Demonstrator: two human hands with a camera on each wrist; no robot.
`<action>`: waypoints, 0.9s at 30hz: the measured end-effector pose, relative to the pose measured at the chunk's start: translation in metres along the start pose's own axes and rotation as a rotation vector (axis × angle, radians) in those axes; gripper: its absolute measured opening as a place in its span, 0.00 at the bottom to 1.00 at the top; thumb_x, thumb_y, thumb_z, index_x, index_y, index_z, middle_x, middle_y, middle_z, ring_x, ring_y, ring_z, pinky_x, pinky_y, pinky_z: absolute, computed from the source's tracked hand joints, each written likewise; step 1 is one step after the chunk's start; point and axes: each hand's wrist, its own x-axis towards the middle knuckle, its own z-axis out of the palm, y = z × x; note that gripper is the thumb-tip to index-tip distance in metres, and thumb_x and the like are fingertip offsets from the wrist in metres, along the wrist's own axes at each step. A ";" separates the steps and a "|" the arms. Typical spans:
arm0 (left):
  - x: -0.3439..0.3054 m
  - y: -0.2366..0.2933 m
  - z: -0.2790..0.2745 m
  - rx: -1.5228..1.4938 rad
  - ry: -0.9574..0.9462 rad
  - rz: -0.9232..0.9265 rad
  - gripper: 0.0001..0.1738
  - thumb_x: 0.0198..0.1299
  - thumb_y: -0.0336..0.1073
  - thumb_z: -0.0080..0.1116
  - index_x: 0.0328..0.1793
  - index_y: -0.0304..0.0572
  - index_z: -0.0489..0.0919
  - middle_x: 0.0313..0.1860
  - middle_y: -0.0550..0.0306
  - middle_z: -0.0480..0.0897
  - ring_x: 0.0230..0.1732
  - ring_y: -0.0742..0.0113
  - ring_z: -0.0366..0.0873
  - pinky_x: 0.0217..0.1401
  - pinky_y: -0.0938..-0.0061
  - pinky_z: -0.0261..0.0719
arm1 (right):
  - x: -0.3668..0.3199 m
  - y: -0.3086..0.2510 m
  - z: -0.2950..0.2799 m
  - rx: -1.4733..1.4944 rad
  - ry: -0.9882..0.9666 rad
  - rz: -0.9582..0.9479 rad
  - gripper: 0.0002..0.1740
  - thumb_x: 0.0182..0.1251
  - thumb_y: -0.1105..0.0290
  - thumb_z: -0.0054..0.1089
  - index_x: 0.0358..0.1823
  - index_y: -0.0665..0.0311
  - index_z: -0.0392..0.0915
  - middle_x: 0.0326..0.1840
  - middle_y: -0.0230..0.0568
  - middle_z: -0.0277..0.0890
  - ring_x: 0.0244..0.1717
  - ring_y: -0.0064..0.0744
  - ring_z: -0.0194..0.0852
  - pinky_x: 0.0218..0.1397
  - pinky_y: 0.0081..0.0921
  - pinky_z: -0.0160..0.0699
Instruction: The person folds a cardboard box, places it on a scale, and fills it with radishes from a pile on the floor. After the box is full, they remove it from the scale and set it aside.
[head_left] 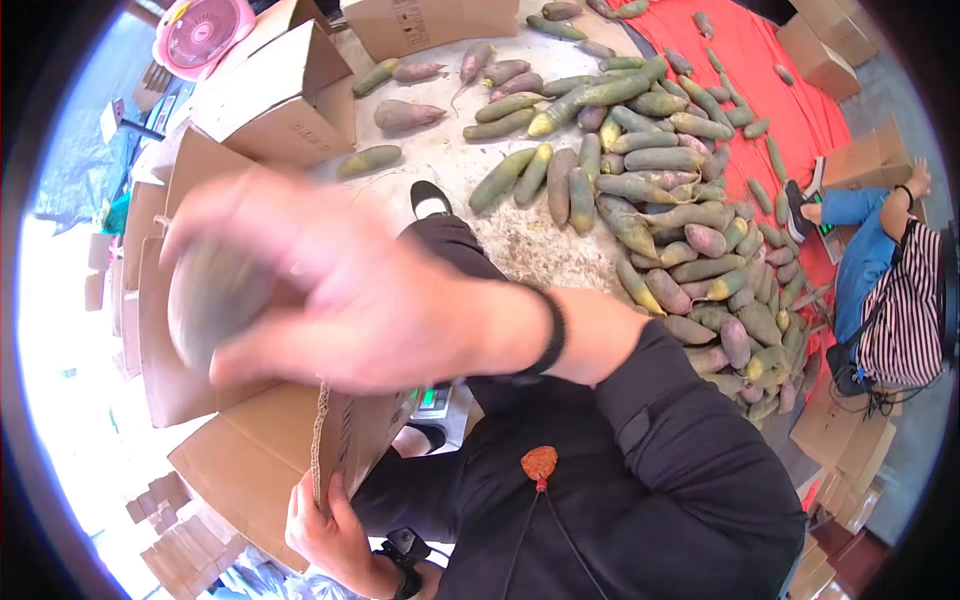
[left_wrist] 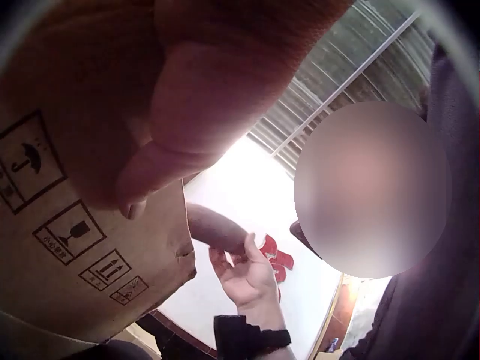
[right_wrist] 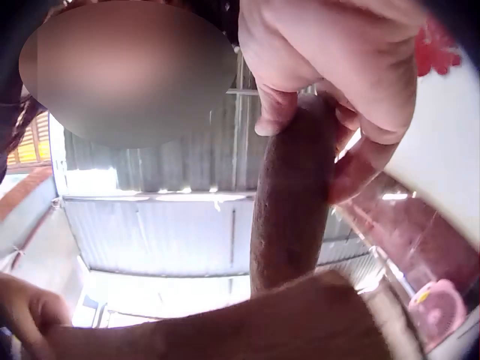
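Note:
My right hand (head_left: 375,290) grips a long, thick radish (head_left: 215,300) by one end, over an open cardboard box (head_left: 250,455). Both look blurred in the head view. In the right wrist view the radish (right_wrist: 292,195) hangs down from the thumb and fingers, and its lower end is hidden behind the box edge (right_wrist: 247,326). My left hand (head_left: 330,530) holds the box's near wall at the rim. The left wrist view shows its thumb (left_wrist: 187,127) over the outer side, above printed handling symbols (left_wrist: 71,232).
A large pile of green and purplish radishes (head_left: 690,200) covers the floor and part of a red sheet (head_left: 800,100). More cardboard boxes (head_left: 280,100) and a pink fan (head_left: 205,35) stand at upper left. Another person (head_left: 880,290) sits at right. A scale (head_left: 435,405) is beside my leg.

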 end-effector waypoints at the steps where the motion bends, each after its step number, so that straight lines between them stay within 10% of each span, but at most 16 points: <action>1: 0.000 -0.001 0.000 -0.012 0.003 -0.001 0.09 0.56 0.33 0.61 0.39 0.35 0.80 0.28 0.47 0.79 0.29 0.48 0.77 0.31 0.64 0.73 | -0.009 0.007 0.020 -0.040 -0.026 -0.030 0.27 0.43 0.71 0.71 0.47 0.64 0.72 0.36 0.41 0.75 0.38 0.42 0.75 0.45 0.35 0.73; 7: -0.003 -0.004 0.001 -0.030 -0.012 -0.028 0.09 0.58 0.32 0.59 0.40 0.32 0.79 0.28 0.45 0.79 0.28 0.46 0.77 0.31 0.63 0.72 | -0.048 0.006 0.036 -0.466 -0.418 -0.132 0.15 0.44 0.68 0.69 0.32 0.59 0.73 0.34 0.31 0.73 0.38 0.36 0.72 0.40 0.32 0.70; 13: -0.001 -0.007 0.000 -0.016 -0.044 -0.022 0.10 0.58 0.32 0.59 0.40 0.30 0.79 0.28 0.44 0.79 0.28 0.45 0.77 0.31 0.62 0.72 | -0.058 0.034 -0.052 -0.426 -0.008 0.000 0.07 0.50 0.68 0.63 0.31 0.57 0.77 0.32 0.38 0.74 0.41 0.42 0.73 0.47 0.38 0.72; 20: -0.002 -0.013 0.007 0.009 -0.001 -0.061 0.12 0.59 0.33 0.61 0.41 0.28 0.79 0.29 0.43 0.81 0.28 0.47 0.78 0.32 0.62 0.73 | -0.220 0.082 -0.267 -0.969 -0.086 0.985 0.12 0.57 0.64 0.59 0.37 0.64 0.78 0.36 0.47 0.79 0.39 0.46 0.78 0.43 0.36 0.76; 27: 0.003 -0.007 0.005 -0.058 -0.029 -0.179 0.13 0.61 0.33 0.60 0.45 0.28 0.80 0.33 0.45 0.83 0.31 0.58 0.80 0.38 0.71 0.75 | -0.449 0.012 -0.378 -1.347 -0.126 1.877 0.20 0.57 0.60 0.55 0.39 0.73 0.81 0.44 0.65 0.77 0.50 0.57 0.77 0.53 0.44 0.75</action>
